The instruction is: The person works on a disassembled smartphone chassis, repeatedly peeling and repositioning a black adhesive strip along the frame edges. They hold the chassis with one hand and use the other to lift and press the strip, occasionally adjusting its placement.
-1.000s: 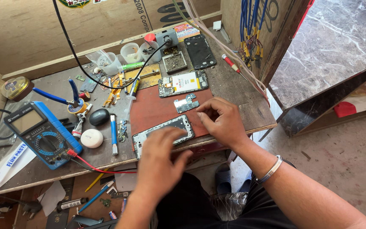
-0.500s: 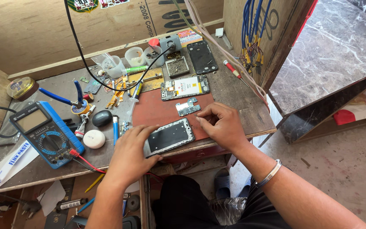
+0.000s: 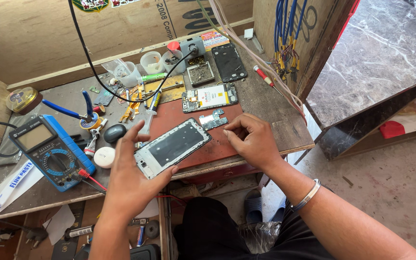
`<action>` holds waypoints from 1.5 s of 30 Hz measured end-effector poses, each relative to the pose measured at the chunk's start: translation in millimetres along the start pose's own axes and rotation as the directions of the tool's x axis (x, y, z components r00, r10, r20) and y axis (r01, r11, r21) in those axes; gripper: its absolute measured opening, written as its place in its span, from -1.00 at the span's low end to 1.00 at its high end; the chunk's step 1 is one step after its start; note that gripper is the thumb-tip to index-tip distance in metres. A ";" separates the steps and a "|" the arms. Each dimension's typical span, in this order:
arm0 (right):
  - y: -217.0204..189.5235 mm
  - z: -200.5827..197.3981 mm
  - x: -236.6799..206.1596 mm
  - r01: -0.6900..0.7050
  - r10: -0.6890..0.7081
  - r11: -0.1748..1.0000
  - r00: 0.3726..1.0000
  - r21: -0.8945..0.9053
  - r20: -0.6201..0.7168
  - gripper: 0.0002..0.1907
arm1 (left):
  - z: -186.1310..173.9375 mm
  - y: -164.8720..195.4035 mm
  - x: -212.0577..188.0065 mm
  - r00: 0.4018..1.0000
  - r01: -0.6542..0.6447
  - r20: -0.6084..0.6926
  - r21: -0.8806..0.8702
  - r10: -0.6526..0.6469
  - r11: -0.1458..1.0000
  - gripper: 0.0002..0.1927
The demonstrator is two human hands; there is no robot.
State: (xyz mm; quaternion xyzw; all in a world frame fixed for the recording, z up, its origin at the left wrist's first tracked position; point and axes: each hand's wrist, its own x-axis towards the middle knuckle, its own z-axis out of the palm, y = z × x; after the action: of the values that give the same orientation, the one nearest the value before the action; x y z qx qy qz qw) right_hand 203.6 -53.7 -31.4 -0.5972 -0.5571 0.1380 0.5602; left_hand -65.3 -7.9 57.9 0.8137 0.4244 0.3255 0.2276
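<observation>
Both hands are seen over the red mat (image 3: 203, 144). A phone frame (image 3: 172, 148) is gripped by the left hand (image 3: 133, 178), raised just above the mat. Fingertips of the right hand (image 3: 251, 139) are pinched together beside a small circuit board (image 3: 213, 120); anything between them cannot be told.

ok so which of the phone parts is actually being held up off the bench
The silver phone frame, gripped in the left hand. The black back cover and the opened phone body lie flat on the bench, untouched.

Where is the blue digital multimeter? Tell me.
In the head view, the blue digital multimeter lies at the workbench's left, beside the round white puck, left of the left hand.
</observation>
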 end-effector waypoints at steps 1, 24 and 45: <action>-0.3 -0.2 -0.3 0.001 -0.001 1.000 1.000 0.001 0.003 -0.92 | -2.1 1.1 -2.7 1.000 -0.004 -0.002 0.050 0.004 0.999 0.05; -0.2 0.0 0.5 0.044 -0.043 0.998 0.999 -0.032 0.023 -0.92 | -9.4 32.5 25.1 0.998 0.010 0.058 0.165 -0.020 0.986 0.24; -5.7 -0.7 0.1 0.075 -0.071 0.996 0.993 -0.040 0.092 -0.93 | 59.2 -48.8 -6.7 0.991 -0.104 0.031 -0.415 0.128 0.904 -0.76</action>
State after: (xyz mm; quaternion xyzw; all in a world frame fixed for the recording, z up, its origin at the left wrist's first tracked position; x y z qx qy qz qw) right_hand 201.3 -55.4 -26.4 -0.5817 -0.6061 0.1322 0.5261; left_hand -51.8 7.1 -16.5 0.7800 0.2903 0.3972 0.3867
